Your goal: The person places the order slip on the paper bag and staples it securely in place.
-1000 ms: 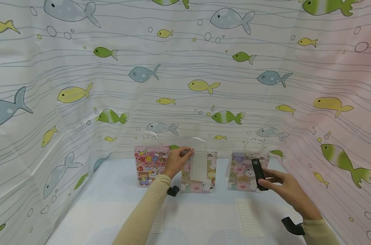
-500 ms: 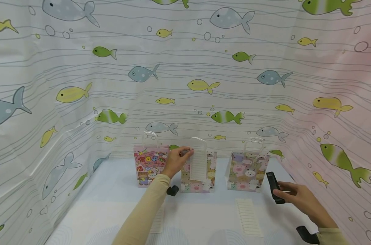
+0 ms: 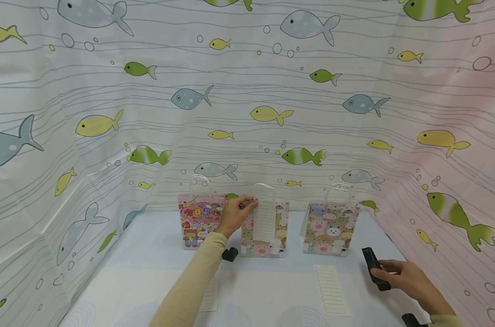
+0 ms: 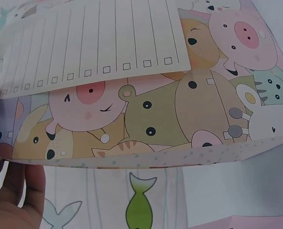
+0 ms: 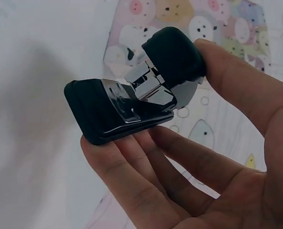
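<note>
A black stapler (image 5: 127,105) is held between the thumb and fingers of my right hand (image 3: 407,279), over the table's right side. Its metal front shows in the right wrist view. At the centre, my left hand (image 3: 236,215) pinches the top edge of a lined paper slip (image 3: 265,220) against the front of the middle gift bag (image 3: 282,247). Rows of small checkboxes mark this slip in the left wrist view, where the bag's animal print (image 4: 155,109) lies under it. Part of that bag is hidden behind the hand and slip.
A pink gift bag (image 3: 198,218) stands on the left, partly behind my left arm. To the right stands another animal-print bag (image 3: 329,229). One lined slip (image 3: 332,290) lies on the white table in front of it; another slip (image 3: 209,295) lies beside my left sleeve.
My right hand has moved right and towards me with the stapler, away from in front of the right bag. The left hand and the slip have stayed in place.
</note>
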The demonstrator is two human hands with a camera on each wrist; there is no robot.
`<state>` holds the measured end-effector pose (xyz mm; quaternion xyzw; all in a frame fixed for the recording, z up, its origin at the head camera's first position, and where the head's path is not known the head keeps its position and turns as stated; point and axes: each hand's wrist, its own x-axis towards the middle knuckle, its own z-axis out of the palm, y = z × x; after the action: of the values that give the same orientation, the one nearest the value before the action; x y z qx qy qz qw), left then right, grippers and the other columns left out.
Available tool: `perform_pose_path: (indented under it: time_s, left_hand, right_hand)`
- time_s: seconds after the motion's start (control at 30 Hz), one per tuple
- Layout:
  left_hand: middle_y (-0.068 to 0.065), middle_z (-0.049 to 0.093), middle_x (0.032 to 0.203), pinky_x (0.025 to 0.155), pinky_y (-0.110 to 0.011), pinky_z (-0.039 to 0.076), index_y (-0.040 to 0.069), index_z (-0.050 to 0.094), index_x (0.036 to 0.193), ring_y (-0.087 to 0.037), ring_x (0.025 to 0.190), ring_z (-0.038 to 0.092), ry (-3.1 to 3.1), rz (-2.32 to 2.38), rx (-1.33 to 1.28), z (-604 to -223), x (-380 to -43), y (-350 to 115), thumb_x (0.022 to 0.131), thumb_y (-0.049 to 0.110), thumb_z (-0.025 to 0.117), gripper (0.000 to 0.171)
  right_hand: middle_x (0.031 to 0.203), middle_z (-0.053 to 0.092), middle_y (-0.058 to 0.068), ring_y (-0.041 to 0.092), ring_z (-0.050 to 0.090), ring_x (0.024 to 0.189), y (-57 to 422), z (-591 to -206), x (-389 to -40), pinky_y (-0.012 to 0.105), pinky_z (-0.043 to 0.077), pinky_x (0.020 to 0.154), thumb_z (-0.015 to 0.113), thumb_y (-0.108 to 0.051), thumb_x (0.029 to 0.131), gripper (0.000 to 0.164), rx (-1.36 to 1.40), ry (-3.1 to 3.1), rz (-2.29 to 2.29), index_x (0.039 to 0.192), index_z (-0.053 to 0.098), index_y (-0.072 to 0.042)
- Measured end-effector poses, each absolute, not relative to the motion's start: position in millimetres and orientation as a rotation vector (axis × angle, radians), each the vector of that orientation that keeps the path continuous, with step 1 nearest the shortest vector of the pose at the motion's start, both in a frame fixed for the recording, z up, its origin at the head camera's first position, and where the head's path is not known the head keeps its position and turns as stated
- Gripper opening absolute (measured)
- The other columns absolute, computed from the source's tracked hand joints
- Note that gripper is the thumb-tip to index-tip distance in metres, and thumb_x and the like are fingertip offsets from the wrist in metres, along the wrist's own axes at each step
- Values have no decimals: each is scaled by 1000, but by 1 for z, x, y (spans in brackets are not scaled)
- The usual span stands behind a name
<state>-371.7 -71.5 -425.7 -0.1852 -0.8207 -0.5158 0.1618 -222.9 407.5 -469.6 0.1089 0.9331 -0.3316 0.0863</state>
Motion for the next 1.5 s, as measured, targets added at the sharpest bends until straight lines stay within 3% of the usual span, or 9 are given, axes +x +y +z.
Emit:
perform_pose_path:
  time_s: [0.43, 0.8, 1.2, 1.5]
  left_hand:
    - [2, 70, 94, 66, -29, 50, 16, 75, 120, -14, 76, 60, -2349, -1491, -514, -425, -368, -71, 97, 37, 71, 31]
    - [3, 70, 95, 68, -30, 51, 17, 75, 120, -15, 77, 60, -2353, -1504, -508, -426, -368, -71, 96, 37, 71, 31]
    - [2, 67, 92, 64, -29, 48, 18, 73, 120, -16, 75, 56, -2345, -1511, -511, -428, -368, -69, 97, 39, 69, 31]
    - [0, 63, 88, 63, -29, 45, 19, 67, 130, -16, 74, 54, -2313, -1507, -524, -433, -368, -68, 98, 38, 68, 37]
  right_hand:
    - [129, 53, 40, 46, 62, 103, 412, -489, -220, 54, 53, 80, 77, -74, 70, 112, 423, 2671, -1017, 133, 54, 15]
    - [125, 56, 40, 35, 68, 91, 411, -495, -219, 50, 56, 79, 76, -68, 78, 103, 376, 2692, -1041, 130, 54, 18]
    - [130, 55, 38, 33, 69, 93, 413, -494, -219, 47, 57, 78, 77, -62, 82, 97, 381, 2687, -1125, 134, 52, 15]
    - [138, 48, 40, 45, 65, 107, 412, -492, -219, 48, 57, 81, 72, -51, 92, 80, 274, 2678, -1207, 140, 51, 9]
